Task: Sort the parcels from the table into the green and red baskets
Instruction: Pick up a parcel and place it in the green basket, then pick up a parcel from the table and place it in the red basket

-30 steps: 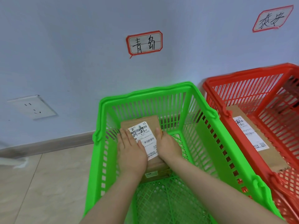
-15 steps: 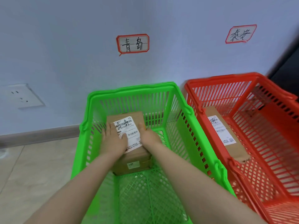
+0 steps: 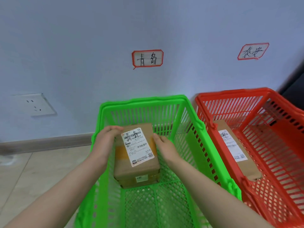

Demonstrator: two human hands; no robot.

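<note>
A brown cardboard parcel [image 3: 139,170] with a white shipping label and handwritten characters sits inside the green basket [image 3: 143,100], toward its far end. My left hand [image 3: 106,142] grips the parcel's left side, with fingers curled over the far top corner. My right hand [image 3: 164,145] presses flat against its right side. The red basket [image 3: 230,94] stands right beside the green one and holds another labelled brown parcel [image 3: 246,167] along its left wall.
Both baskets stand on a tiled floor against a pale blue wall. Handwritten signs hang above the green basket [image 3: 147,58] and the red basket [image 3: 252,51]. A wall socket [image 3: 35,104] is at the left. A dark object [image 3: 294,86] rises behind the red basket.
My hands have slid off the top of the parcel to its sides, uncovering the label. The parcel stays in the green basket, and my view has pulled back.
</note>
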